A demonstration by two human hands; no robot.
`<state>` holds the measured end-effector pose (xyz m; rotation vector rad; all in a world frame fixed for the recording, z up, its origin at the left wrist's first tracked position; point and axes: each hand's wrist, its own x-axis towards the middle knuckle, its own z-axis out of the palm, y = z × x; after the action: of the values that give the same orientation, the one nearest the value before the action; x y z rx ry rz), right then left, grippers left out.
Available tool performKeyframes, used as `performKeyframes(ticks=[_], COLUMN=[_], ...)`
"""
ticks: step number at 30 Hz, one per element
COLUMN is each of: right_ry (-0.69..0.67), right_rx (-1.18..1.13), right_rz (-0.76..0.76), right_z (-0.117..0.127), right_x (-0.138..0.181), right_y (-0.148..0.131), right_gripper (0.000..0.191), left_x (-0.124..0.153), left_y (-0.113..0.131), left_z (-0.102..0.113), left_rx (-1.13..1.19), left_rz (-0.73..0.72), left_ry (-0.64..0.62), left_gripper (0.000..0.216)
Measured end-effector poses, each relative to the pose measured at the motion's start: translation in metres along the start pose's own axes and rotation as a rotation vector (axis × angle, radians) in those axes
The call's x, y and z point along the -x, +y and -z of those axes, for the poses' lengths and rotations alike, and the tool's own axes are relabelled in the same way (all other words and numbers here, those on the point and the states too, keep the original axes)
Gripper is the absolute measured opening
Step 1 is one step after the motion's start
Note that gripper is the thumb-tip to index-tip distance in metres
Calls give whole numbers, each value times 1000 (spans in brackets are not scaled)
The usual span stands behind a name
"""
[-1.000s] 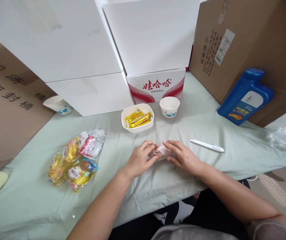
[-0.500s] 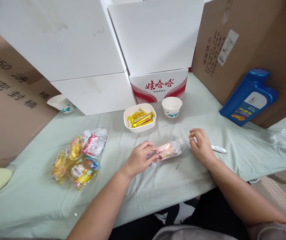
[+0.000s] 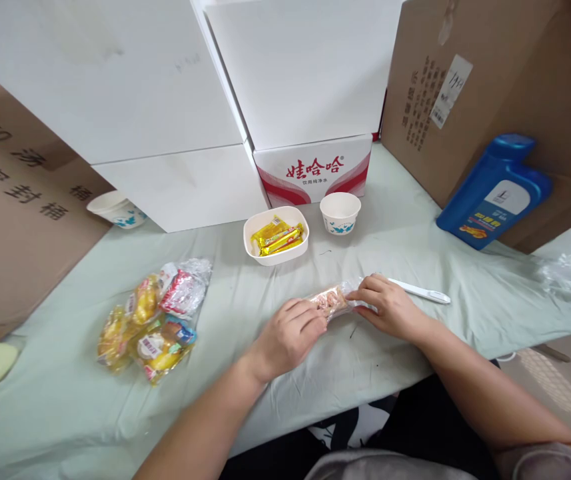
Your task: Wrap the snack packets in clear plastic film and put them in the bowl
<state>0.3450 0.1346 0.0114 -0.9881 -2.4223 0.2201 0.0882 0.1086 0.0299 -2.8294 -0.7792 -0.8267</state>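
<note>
A snack bar in a clear wrapper [image 3: 334, 299] lies on the pale green cloth just in front of me. My left hand [image 3: 290, 335] is curled over its left end, fingers closed on the wrapper. The right end of the wrapper is pinched by my right hand [image 3: 388, 308]. A white pen-like tool [image 3: 422, 291] lies on the cloth right behind my right hand. Farther back stand a white bowl [image 3: 276, 235] with yellow-wrapped bars and a small paper cup [image 3: 340, 212].
A pile of wrapped snacks in a plastic bag [image 3: 152, 320] lies at the left. White boxes [image 3: 175, 113] and brown cartons [image 3: 490, 80] wall the back. A blue bottle [image 3: 492, 193] leans at the right. Another paper cup [image 3: 115, 208] sits at the far left.
My right hand went out to the right along the wrapper toward the white tool, then came back to the bar's right end. My left hand shifted slightly toward me.
</note>
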Motion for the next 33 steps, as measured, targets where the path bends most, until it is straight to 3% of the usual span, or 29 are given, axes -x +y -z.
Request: performKeyframes(ticks=[5, 9, 14, 17, 19, 23, 27, 33], right_ry=[80, 7, -71, -46, -88, -242, -368, -175], right_rx=[-2, -19, 35, 51, 46, -15, -38, 205], right_rz=[24, 23, 46, 133, 188, 208, 89, -303], right_z=[2, -2, 2, 12, 20, 33, 34, 9], right_x=[3, 6, 5, 4, 4, 8, 14, 14], right_y=[-2, -3, -1, -7, -13, -23, -26, -15], right_gripper=[17, 49, 31, 15, 16, 21, 18, 40], left_x=[0, 2, 5, 4, 3, 4, 6, 7], left_y=[13, 27, 37, 33, 27, 11, 1, 4], left_z=[5, 6, 1, -3, -7, -17, -21, -24], left_rx=[-115, -162, -43, -11, -48, -155, -174, -42], left_rz=[-65, -85, -3, 4, 37, 286, 428, 396], left_ry=[-82, -197, -436, -321, -206, -180, -205, -235], left_gripper=[18, 20, 22, 20, 23, 42, 66, 54])
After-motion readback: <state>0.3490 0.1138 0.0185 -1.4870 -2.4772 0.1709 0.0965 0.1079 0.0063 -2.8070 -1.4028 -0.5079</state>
